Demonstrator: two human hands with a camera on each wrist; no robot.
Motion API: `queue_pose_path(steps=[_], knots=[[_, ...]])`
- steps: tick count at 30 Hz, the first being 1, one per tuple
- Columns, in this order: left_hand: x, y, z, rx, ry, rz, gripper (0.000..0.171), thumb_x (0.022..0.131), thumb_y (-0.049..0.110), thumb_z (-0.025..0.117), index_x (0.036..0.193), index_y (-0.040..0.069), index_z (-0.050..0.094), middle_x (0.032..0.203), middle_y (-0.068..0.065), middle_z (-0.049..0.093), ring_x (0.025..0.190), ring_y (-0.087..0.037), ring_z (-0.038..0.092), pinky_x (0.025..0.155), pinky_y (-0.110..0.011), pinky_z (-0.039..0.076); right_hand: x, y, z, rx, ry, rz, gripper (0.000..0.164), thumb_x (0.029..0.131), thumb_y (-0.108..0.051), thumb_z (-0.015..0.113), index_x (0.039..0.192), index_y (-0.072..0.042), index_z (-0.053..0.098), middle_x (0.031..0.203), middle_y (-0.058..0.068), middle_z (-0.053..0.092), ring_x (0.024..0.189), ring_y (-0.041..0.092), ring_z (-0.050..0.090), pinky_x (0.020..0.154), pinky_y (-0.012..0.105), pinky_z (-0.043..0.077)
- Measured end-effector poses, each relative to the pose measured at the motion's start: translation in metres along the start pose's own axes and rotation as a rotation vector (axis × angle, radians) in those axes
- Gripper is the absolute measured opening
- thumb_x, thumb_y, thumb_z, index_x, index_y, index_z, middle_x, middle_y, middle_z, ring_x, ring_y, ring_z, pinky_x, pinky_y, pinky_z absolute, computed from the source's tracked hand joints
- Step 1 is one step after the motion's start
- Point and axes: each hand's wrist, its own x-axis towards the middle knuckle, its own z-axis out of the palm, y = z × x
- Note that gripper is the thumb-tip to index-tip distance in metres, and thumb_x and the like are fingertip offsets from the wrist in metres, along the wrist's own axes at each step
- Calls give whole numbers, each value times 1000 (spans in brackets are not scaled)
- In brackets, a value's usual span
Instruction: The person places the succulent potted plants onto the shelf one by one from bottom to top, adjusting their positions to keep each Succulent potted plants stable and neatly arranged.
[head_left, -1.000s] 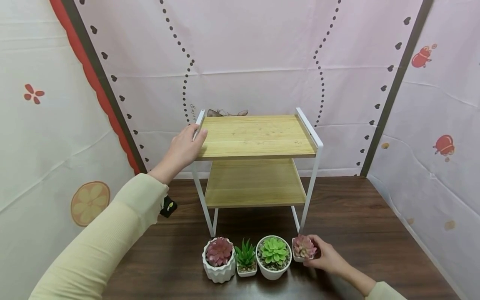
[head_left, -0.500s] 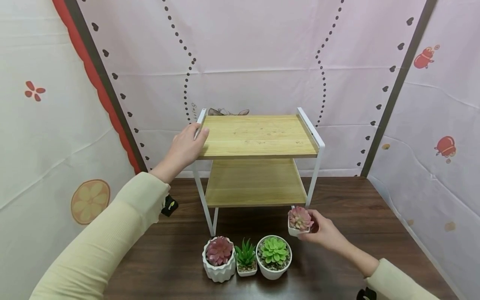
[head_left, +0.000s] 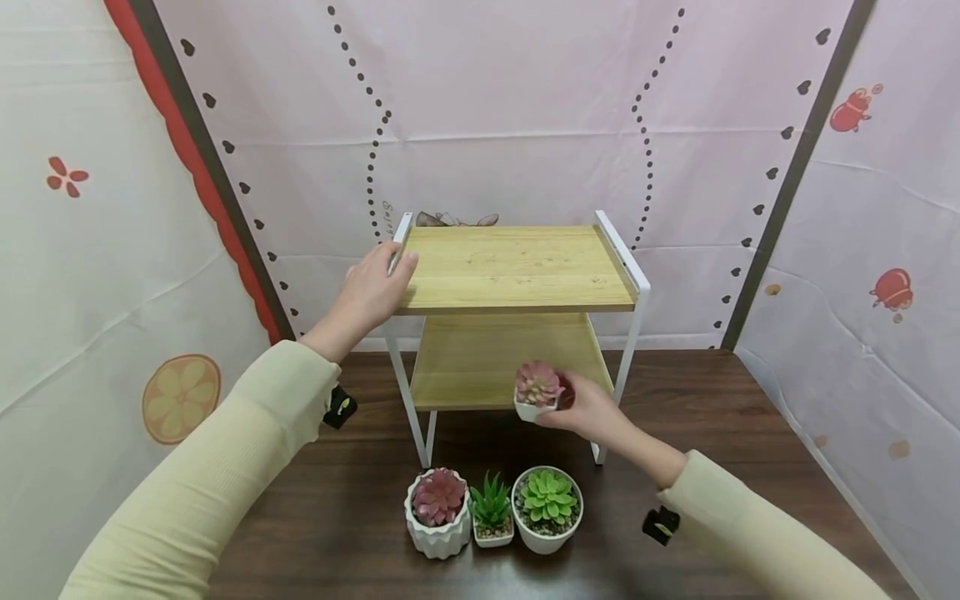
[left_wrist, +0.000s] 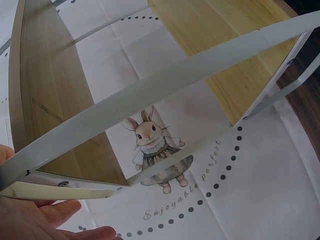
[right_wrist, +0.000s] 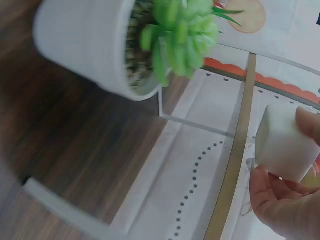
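A small pink succulent (head_left: 537, 383) in a square white pot is pinched between the thumb and fingers of my right hand (head_left: 596, 414). The hand holds it in the air at the front edge of the lower shelf (head_left: 472, 358), which it overlaps in the head view. In the right wrist view, the pot (right_wrist: 281, 142) shows its plain white side and base. My left hand (head_left: 367, 292) grips the left rail of the two-tier rack (head_left: 517, 267), thumb over the wooden top, fingers outside. The left wrist view shows those fingers (left_wrist: 62, 212) beside the white rail (left_wrist: 145, 95).
On the dark wood table (head_left: 697, 417) before the rack stand a dark red succulent (head_left: 438, 498) in a ribbed white pot, a small spiky green plant (head_left: 491, 502) and a bright green succulent (head_left: 548, 497) in a round pot. Patterned cloth (head_left: 510, 108) hangs behind.
My right hand has lifted the pink succulent from the right end of the row and carried it up and leftward to the lower shelf's front. The left hand stays on the rail.
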Motion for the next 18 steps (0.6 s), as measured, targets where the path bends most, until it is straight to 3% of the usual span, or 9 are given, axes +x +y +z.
queue_pose_path(steps=[4,8,12,18], knots=[[0,0,-1,4,-4,-3,55,98,40,27,134,1,38,131,-19,44,119,-37,42,105,-50,22,22,-6,11,13,-9,-10,59,70,-18,76,119,5,52,108,17,61,96,27,59,82,39,49],[0,1,0,1,-7,-4,54,97,40,28,134,1,37,134,-18,42,121,-36,40,105,-50,22,38,-10,22,53,-22,46,63,71,-19,75,124,4,49,113,17,59,99,27,57,84,41,47],[1,0,1,-1,-8,-11,55,97,40,28,135,2,37,135,-18,41,122,-36,39,105,-50,22,48,-12,32,97,-40,101,64,72,-18,75,126,3,48,115,16,58,100,26,57,83,39,47],[0,1,0,-1,-9,-19,55,97,41,28,136,2,36,135,-18,41,122,-38,39,103,-51,24,58,-18,42,117,-57,108,61,72,-16,76,124,2,49,113,14,59,98,25,57,82,37,48]])
